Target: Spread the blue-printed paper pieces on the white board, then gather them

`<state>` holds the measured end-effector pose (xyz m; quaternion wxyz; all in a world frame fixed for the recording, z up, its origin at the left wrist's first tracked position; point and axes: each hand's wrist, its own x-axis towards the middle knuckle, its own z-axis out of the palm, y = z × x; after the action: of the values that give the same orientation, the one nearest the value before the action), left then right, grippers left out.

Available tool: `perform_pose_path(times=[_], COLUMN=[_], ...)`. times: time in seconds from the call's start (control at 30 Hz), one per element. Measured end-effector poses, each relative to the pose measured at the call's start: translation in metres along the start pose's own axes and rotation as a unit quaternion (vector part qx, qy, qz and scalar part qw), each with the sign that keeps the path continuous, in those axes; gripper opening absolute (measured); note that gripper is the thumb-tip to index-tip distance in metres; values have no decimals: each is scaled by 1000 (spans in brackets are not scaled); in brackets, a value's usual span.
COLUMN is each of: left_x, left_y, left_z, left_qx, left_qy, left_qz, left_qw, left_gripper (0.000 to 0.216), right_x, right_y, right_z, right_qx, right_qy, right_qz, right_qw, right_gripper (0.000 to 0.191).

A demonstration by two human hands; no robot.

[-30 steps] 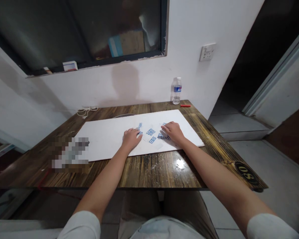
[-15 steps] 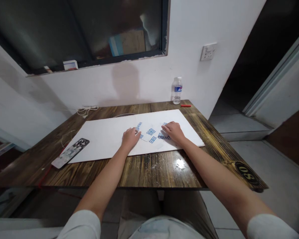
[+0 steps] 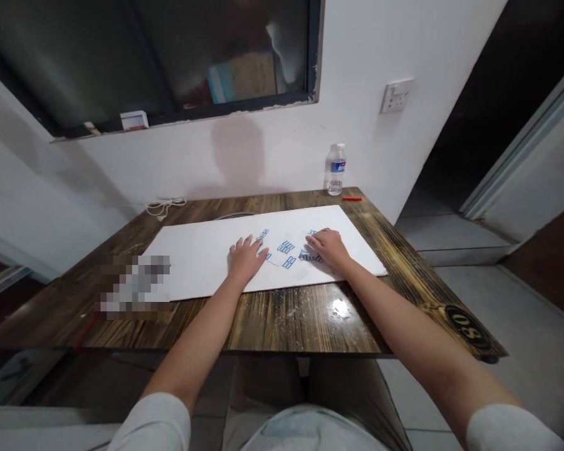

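Observation:
A large white sheet [image 3: 202, 257] lies on the wooden table [image 3: 286, 319]. Several small blue-patterned paper pieces [image 3: 286, 247] are scattered on its right half. My left hand [image 3: 245, 257] rests flat on the sheet with fingers spread, its fingertips at the leftmost pieces. My right hand [image 3: 328, 247] lies palm down over a cluster of pieces [image 3: 306, 255], fingers curled slightly onto them. Neither hand lifts anything.
A clear water bottle [image 3: 336, 170] stands at the table's back right by the wall, a red pen [image 3: 351, 198] beside it. A white cord [image 3: 164, 206] lies at the back left. A blurred flat object [image 3: 134, 285] sits at the sheet's left corner. The table's right edge borders open floor.
My left hand has opened out, its fingers spreading flat on the sheet. My right hand has stayed on its cluster of pieces.

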<state>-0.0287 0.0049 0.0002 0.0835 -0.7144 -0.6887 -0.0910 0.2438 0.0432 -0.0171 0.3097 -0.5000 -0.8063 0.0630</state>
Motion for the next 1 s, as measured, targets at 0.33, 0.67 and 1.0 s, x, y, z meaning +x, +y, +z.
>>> perform_pose_path(times=[0.33,0.67,1.0], left_x=[-2,8,3], left_y=[0,-5,2], left_z=[-3,-2,-7], left_qx=[7,-187,-212], left_qy=[23,-28,-2], left_qz=[-33,308,339], left_qw=[999,932,917], left_gripper=[46,35,31], right_x=[3,6,1], right_y=[9,22,25], right_z=[2,-13,-3], right_qx=[70,96,-18], right_qy=[18,-105,-138], right_qz=[25,-140,-88], right_qw=[997,980,986], right_gripper=[44,35,37])
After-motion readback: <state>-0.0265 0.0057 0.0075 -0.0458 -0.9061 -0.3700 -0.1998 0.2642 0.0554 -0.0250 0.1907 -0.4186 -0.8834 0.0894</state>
